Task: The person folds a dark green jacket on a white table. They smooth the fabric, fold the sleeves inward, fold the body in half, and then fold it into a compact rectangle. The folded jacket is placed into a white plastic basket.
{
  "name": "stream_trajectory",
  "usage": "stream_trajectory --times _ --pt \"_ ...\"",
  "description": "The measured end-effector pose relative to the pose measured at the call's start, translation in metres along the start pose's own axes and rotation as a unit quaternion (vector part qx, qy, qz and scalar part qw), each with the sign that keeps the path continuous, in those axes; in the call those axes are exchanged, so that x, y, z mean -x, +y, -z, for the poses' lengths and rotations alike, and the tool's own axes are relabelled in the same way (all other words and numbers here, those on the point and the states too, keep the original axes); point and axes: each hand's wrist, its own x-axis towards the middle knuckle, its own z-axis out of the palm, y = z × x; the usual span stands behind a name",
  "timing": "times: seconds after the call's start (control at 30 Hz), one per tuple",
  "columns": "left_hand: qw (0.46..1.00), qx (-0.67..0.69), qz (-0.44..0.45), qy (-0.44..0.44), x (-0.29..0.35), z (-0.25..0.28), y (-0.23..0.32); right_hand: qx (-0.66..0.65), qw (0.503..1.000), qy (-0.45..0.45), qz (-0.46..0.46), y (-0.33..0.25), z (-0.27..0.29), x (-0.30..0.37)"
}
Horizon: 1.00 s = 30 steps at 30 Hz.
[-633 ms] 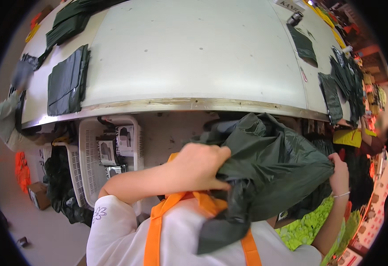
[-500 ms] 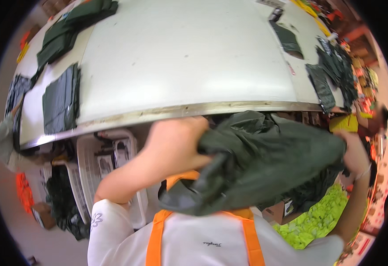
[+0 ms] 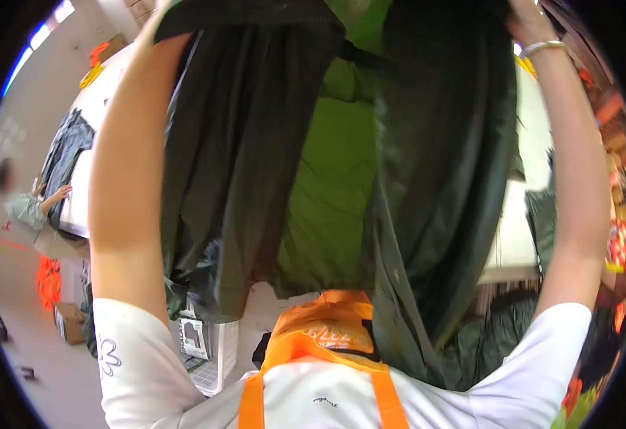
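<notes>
Dark green zip-fronted garment (image 3: 441, 143) hanging open before you, between your raised arms (image 3: 128, 186), its brighter green lining (image 3: 331, 179) showing down the middle. Your arms stand well apart, probably so its own weight lets both sides drop. Your right hand (image 3: 529, 23) meets its upper edge, fingers cropped, and your left hand is out of view, so neither grip can be told; a white basket (image 3: 225, 350) stands below

Dark green garment (image 3: 234, 143), orange apron (image 3: 320, 322)

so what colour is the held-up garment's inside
Green; the garment's inside shows best in the head view.
</notes>
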Motion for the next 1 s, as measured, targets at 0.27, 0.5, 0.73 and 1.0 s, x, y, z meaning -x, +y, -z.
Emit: stream_trajectory --times 0.27,0.5,0.73,1.0 --pt "0.944 -0.029 0.022 -0.329 0.261 -0.074 -0.056 0.325 0.904 -0.233 -0.152 0.301 -0.065 0.123" --pt "0.837 -0.08 0.081 -0.535 0.438 0.035 -0.048 0.481 0.767 -0.348 -0.241 0.297 -0.11 0.325" --pt "0.864 -0.021 0.112 -0.491 0.446 -0.056 -0.129 0.554 0.746 -0.319 -0.185 0.351 -0.077 0.303" --pt "0.949 0.079 0.219 -0.214 0.437 0.069 -0.141 0.191 0.798 0.353 -0.45 0.301 0.014 0.436"
